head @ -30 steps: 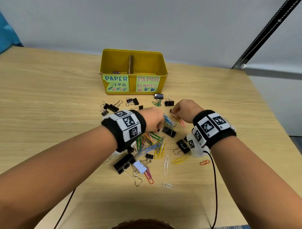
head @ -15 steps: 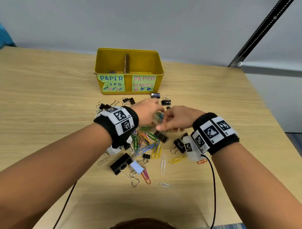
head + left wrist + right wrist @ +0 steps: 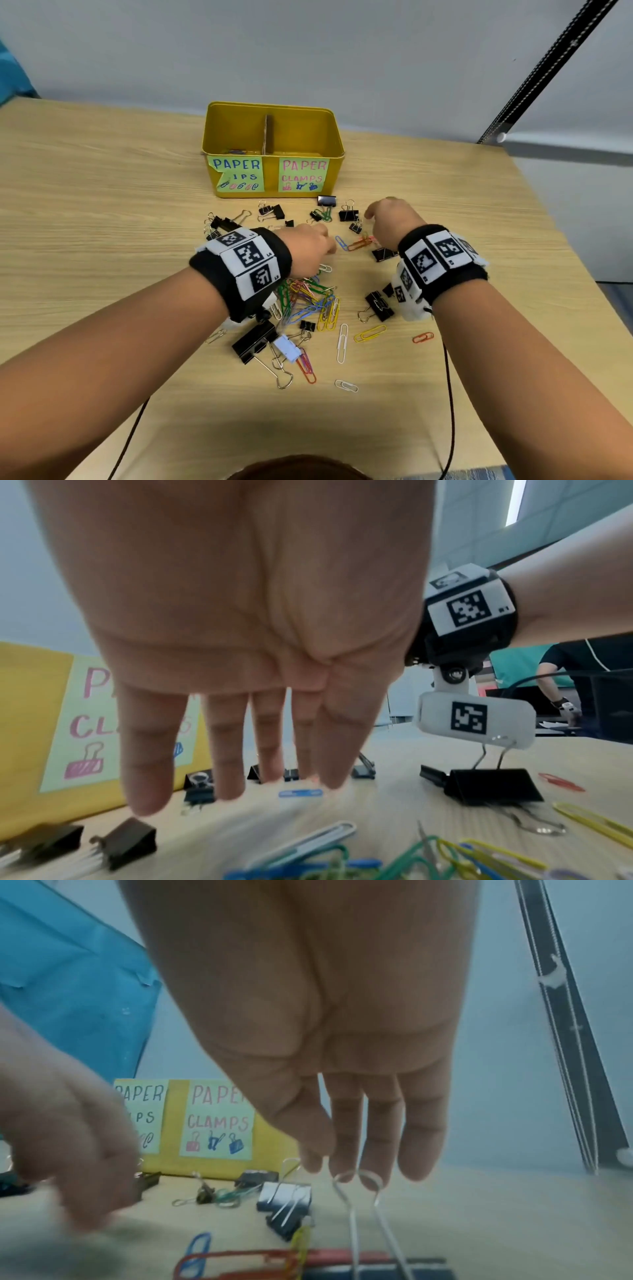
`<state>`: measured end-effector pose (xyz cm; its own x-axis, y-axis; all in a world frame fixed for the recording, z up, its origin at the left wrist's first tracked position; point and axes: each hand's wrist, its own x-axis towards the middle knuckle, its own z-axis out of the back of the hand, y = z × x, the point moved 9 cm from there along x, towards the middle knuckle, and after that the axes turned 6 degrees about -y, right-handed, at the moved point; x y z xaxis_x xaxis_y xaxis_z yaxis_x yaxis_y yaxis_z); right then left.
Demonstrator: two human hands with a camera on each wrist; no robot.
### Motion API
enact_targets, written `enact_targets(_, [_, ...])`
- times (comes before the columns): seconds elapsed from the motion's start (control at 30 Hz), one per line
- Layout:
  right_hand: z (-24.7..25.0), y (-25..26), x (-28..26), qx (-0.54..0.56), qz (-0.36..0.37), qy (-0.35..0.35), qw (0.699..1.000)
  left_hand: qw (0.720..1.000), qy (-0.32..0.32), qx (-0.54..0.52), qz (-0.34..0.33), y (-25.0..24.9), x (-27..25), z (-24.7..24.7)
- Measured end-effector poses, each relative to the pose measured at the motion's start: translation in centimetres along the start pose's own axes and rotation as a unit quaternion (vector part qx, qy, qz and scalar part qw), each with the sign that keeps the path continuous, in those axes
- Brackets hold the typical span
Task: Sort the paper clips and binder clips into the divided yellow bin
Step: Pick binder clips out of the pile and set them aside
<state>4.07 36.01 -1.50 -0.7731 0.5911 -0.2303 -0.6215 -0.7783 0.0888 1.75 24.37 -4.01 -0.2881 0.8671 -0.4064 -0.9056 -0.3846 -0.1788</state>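
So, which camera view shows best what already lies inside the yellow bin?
The head view: it looks down into the yellow bin past the divider, and a few paper clips show in the left compartment. Both wrist views see only the bin's labelled front wall from low down, nothing of its inside.

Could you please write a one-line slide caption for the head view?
Both hands, left and right, hover over scattered clips on the table before the yellow bin.
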Motion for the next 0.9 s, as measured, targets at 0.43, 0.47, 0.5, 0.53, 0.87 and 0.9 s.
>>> enact_targets(0.43, [-2.5,0.6,-1.5,0.015,0.057,0.108,0.992,0.998,0.025,-0.029,-0.041,-2.0,0.5,-0.7])
enact_targets(0.47, [-2.7,0.2,-1.6,0.005,0.046,0.114,0.992,0.998,0.039,-0.021,-0.043,-2.2,0.5,-1.3])
enact_targets(0.5, [-2.5,-0.2,-1.5,0.000,0.034,0.101,0.994,0.998,0.047,-0.016,-0.040,-2.1,0.4,-1.7])
enact_targets(0.53, [-2.0,-0.5,-1.3,-0.003,0.023,0.074,0.997,0.998,0.047,-0.018,-0.031,-1.9,0.4,-1.8])
enact_targets(0.87, [-2.8,4.3,-3.0,0.038,0.139,0.097,0.985,0.999,0.051,0.011,0.007,0.9,-0.8,-1.3])
enact_targets(0.9, [-3.5,4.6,-3.5,0.039,0.146,0.137,0.979,0.998,0.056,0.020,0.007,0.9,-0.6,-1.6])
